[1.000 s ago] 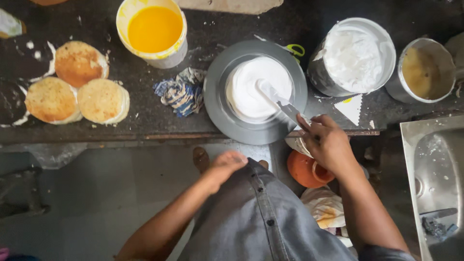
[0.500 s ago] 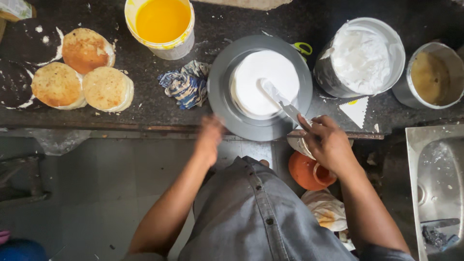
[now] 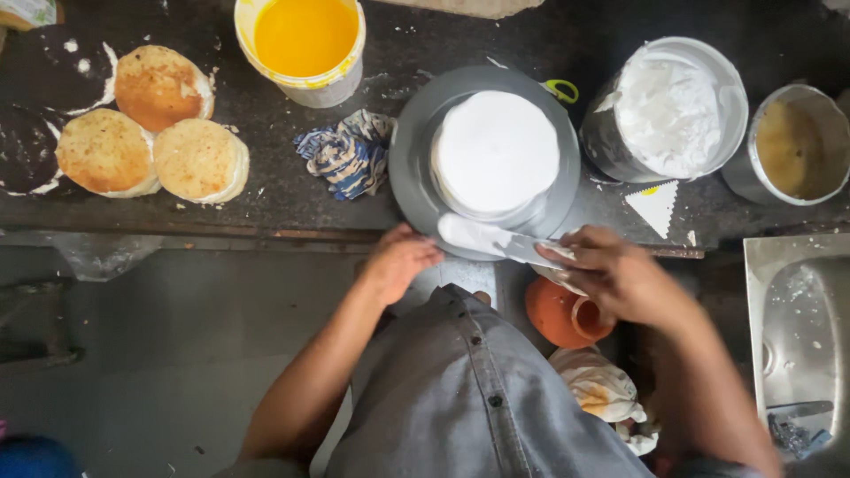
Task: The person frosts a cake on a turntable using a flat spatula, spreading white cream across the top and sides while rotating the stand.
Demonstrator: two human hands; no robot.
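So since a moment ago the left hand [image 3: 400, 262] has come up to the near rim of the grey turntable [image 3: 416, 168], and the palette knife [image 3: 496, 241] has swung off the top of the cake and down to its near side. The right hand [image 3: 611, 274] is clenched around the knife's handle, blade lying flat against the side of the white frosted cake [image 3: 494, 150], which sits centred on the turntable at the counter's near edge. Left fingers are touching the rim; can't tell if they're actually pinching it or just resting.

Looks to me like the side-smoothing step: top is already covered, now the wall gets evened out. I'd guess the next move needs a steady blade angle while the left hand spins the turntable slowly.

Just left of the turntable there's a crumpled blue patterned cloth [image 3: 345, 152]. Further along toward the left end, three bare sponge rounds [image 3: 155, 133]. Toward the back edge, a yellow bucket [image 3: 305, 44] of orange liquid, and to the right a steel pot of white cream [image 3: 668, 106].
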